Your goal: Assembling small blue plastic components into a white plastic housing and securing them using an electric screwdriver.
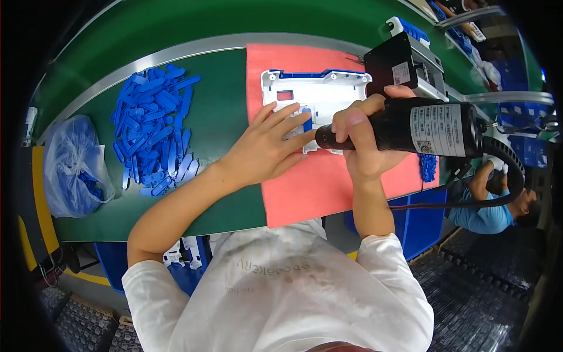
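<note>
A white plastic housing (pixel 343 88) with a blue edge lies on the pink mat (pixel 311 196), its hollow side up. My left hand (pixel 267 144) rests over its near left part with fingers spread, close to a small blue piece (pixel 307 121) inside. Wrapped in my right hand (pixel 365 138) is a black electric screwdriver (pixel 396 126), held nearly level. The narrow nose of the tool points left and down at the housing, beside my left fingertips. Its tip is hidden, so contact with a screw cannot be seen.
A heap of blue plastic pieces (pixel 153 126) covers the left of the green table (pixel 226 76), beside a clear bag (pixel 73 155). A black-sided machine (pixel 390 64) stands behind right, small blue parts (pixel 429 168) near the mat's right. The tool's cable (pixel 516 176) loops right, near another person (pixel 489 208).
</note>
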